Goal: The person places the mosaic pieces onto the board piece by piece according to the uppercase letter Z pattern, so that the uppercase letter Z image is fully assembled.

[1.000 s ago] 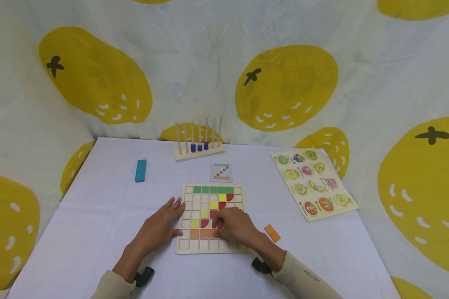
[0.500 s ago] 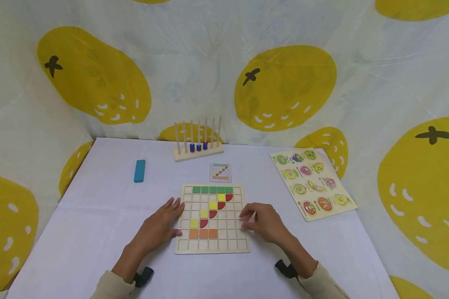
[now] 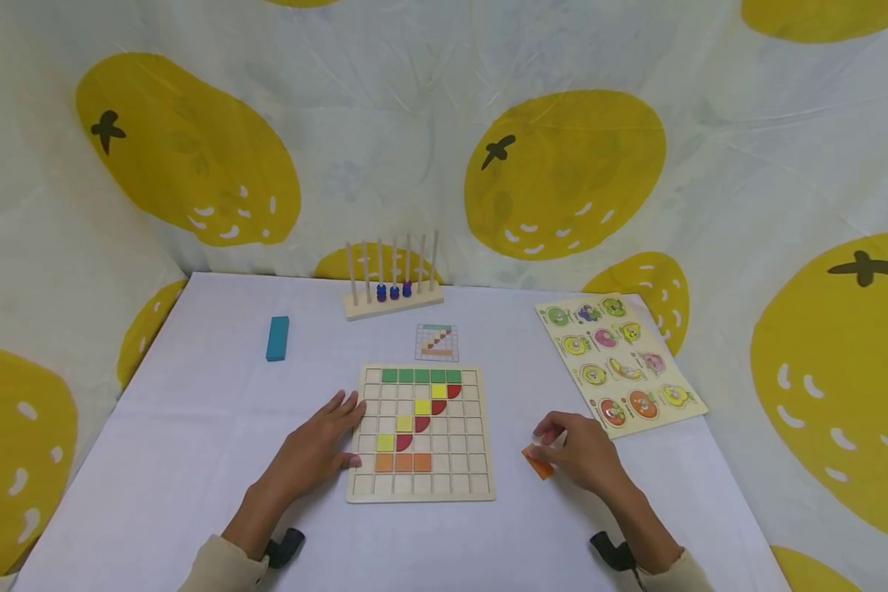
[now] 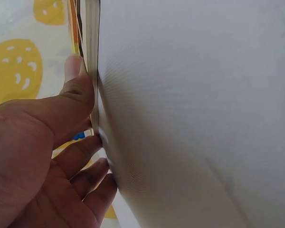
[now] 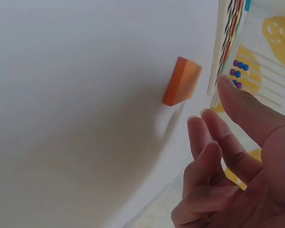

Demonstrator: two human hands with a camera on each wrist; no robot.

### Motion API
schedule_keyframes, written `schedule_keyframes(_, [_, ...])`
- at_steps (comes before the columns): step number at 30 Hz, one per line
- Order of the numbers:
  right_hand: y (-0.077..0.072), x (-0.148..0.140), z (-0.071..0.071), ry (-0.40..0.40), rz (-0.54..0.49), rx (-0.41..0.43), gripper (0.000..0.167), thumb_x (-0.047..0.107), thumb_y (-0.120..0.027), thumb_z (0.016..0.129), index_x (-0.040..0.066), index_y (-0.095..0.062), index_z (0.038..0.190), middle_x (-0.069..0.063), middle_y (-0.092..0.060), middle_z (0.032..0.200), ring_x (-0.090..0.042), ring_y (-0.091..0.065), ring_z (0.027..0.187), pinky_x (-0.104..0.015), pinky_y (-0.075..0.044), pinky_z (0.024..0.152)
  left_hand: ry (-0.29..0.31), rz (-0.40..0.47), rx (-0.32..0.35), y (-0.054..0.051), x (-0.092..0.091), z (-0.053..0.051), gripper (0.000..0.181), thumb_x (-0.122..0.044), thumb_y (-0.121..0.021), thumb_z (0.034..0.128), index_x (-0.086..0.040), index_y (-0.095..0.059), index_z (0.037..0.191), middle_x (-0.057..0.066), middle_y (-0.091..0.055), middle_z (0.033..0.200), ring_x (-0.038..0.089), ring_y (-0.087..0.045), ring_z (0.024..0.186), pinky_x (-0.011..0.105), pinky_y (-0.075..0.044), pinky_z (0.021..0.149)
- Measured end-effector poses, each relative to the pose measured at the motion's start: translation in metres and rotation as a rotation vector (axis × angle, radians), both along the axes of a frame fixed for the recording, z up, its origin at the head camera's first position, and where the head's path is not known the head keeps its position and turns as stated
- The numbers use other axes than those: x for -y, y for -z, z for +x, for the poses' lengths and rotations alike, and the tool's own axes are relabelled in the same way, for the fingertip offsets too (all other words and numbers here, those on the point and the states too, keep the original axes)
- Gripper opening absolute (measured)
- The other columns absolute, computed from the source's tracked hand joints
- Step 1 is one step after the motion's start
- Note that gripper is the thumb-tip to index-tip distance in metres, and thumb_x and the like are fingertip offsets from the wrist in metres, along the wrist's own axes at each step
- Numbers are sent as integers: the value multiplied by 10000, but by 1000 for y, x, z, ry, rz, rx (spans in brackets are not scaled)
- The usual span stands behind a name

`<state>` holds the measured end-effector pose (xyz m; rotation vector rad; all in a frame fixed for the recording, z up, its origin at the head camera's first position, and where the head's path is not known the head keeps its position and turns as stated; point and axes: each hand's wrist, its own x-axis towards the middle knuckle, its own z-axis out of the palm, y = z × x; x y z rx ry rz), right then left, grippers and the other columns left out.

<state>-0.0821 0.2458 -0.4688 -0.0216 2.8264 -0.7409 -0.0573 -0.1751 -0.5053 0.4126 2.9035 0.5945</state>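
Note:
A wooden grid board [image 3: 459, 487] lies mid-table, bearing a green row, a diagonal of yellow squares and red quarter-rounds, and an orange row of three tiles. My left hand [image 3: 312, 450] rests against its left edge, thumb and fingers spread apart; in the left wrist view the thumb [image 4: 75, 88] lies along the board's edge. To the right of the board, my right hand [image 3: 583, 450] hovers over loose orange tiles [image 3: 538, 465], partly hiding them. In the right wrist view the orange tiles [image 5: 183, 83] lie apart from the fingertips, with nothing held.
A small pattern card [image 3: 437, 342] lies behind the board. Farther back stands a peg abacus [image 3: 394, 302] with blue and purple beads. A teal block [image 3: 277, 339] lies at the left, and a fruit puzzle board [image 3: 622, 362] at the right.
My right hand has moved right from the orange row, off the board, to the loose orange tiles. My left hand has stayed at the board's left edge.

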Motion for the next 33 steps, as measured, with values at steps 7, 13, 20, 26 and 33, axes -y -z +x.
schedule_keyframes(7, [7,-1,2,8,49,41,291,336,-948,772,194,-748,929,54,-647,806,-143,-558,756,-301,-417,630,0,-6,-5,0,0,0,970,-326,-925,806,-115,-442,1621,100,-373,1720,358,-289,1631,521,-471,1193])
schedule_keyframes(13, [10,11,0,-16,42,26,276,264,-960,755,195,-720,873,53,-621,781,-139,-544,736,-297,-408,612,4,-3,-18,1,-1,0,967,-330,-924,808,-111,-444,1619,104,-374,1719,361,-291,1630,515,-474,1190])
schedule_keyframes(20, [14,27,-1,-54,-8,6,261,104,-944,751,190,-718,847,54,-615,784,-128,-538,758,-286,-413,655,14,-10,-34,1,0,1,964,-326,-928,805,-101,-452,1614,113,-386,1713,363,-307,1624,508,-477,1189])
schedule_keyframes(26, [11,38,-4,-84,-30,-30,267,64,-939,754,210,-716,777,69,-596,732,-113,-523,734,-253,-398,639,17,-5,-31,0,0,1,963,-333,-921,812,-99,-446,1616,114,-380,1714,368,-300,1625,511,-479,1186])
schedule_keyframes(33, [0,59,-7,-129,-98,-79,282,86,-958,761,231,-719,797,120,-616,717,-112,-508,709,-235,-402,623,9,0,-23,0,0,1,960,-314,-930,804,-96,-456,1610,115,-388,1711,364,-304,1625,511,-483,1183])
